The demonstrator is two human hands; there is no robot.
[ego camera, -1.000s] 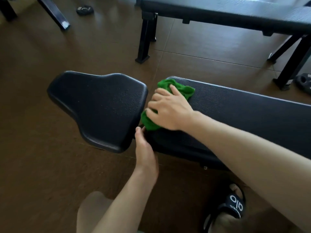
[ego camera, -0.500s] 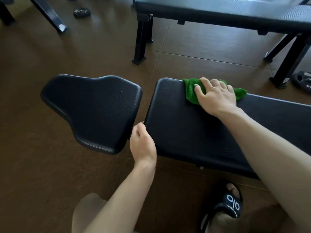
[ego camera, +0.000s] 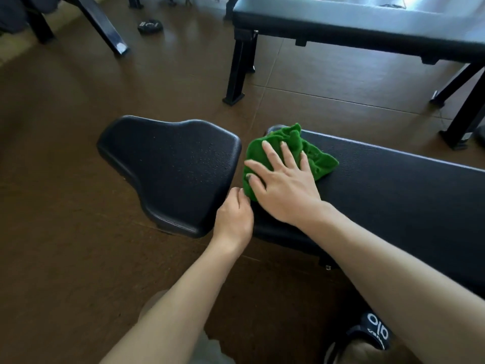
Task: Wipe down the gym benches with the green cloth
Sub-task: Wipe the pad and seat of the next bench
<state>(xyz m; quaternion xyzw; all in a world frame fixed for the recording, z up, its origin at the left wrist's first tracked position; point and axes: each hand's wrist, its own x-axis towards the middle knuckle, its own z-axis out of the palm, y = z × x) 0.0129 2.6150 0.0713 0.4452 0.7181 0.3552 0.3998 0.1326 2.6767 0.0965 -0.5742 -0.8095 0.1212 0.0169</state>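
Head view.

Fingers (ego camera: 271, 156), R hand: spread flat and straight, pressing down on green cloth (ego camera: 319, 160); nothing pinched. Right hand (ego camera: 287, 190) covers approx. half the cloth.

Fingers, L hand: curled in at the gap between the two pads, near front corner of the long pad. Whether they grip its edge or just rest there, can't tell; tips hidden. Left hand (ego camera: 233, 219) sits just beside the cloth's near edge.

Green cloth: bunched, on the long counter (ego camera: 393, 190) at its left end, next to the gap; one corner laps over the end edge.

Seat pad (ego camera: 170, 166): separate piece, left of gap, fine droplets or specks on top. Looks not yet wiped, my guess.

Step in hand: wiping end of long pad, R hand working, L hand bracing.

Next move calls for: firm flat pressure, cloth kept under palm so it doesn't ball up, then over the gap to the seat pad.

Second bench (ego camera: 367, 30): behind, well apart, top washed out by glare, right end cut off.

Other: small weight plate (ego camera: 150, 26) on floor; sandal (ego camera: 375, 334) at bottom, partly cut off. Long counter's right end out of frame; legs hidden.
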